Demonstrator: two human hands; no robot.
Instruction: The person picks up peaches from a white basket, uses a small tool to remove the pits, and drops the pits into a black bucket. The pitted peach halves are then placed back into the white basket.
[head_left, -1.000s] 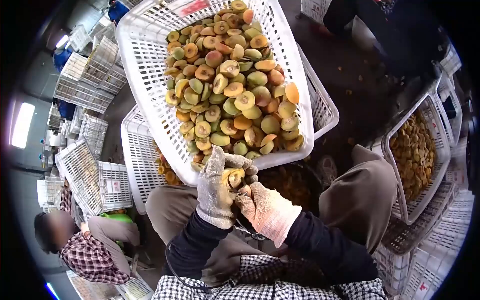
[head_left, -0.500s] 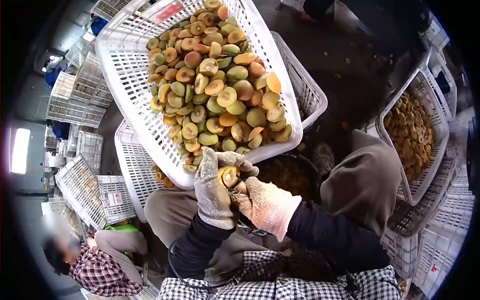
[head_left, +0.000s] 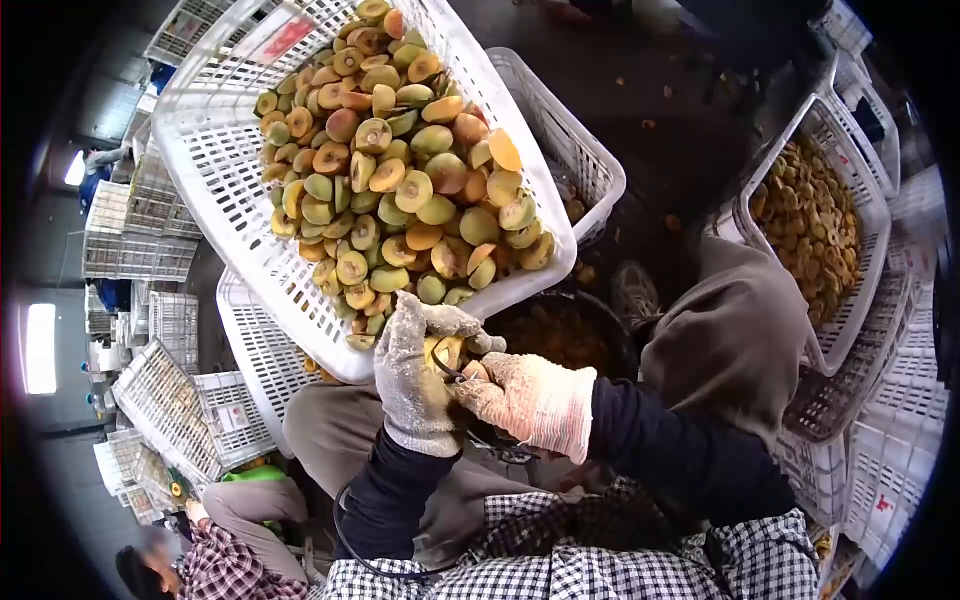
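My left hand (head_left: 415,385), in a pale, soiled work glove, is closed around an apricot half (head_left: 446,351) with its cut side up. My right hand (head_left: 528,396), in a pinkish-white glove, grips a small pitting tool with a dark curved loop (head_left: 446,367) that touches the fruit. Most of the tool's handle is hidden by my fingers. Just beyond both hands, a white plastic crate (head_left: 335,345) leans toward me, heaped with halved apricots (head_left: 400,190), green to orange, some with pits showing.
Below the crate, a dark tub (head_left: 620,345) between my legs holds orange pieces. A crate of yellow-brown halves (head_left: 810,235) stands at right on stacked crates. Another white crate (head_left: 590,165) sits behind. At lower left sits a person in a checked shirt (head_left: 235,565), near tilted crates (head_left: 165,400).
The view has shifted, so the big crate appears farther left and higher. My hands stay together on the fruit, and the tool's dark loop shows more clearly against it.
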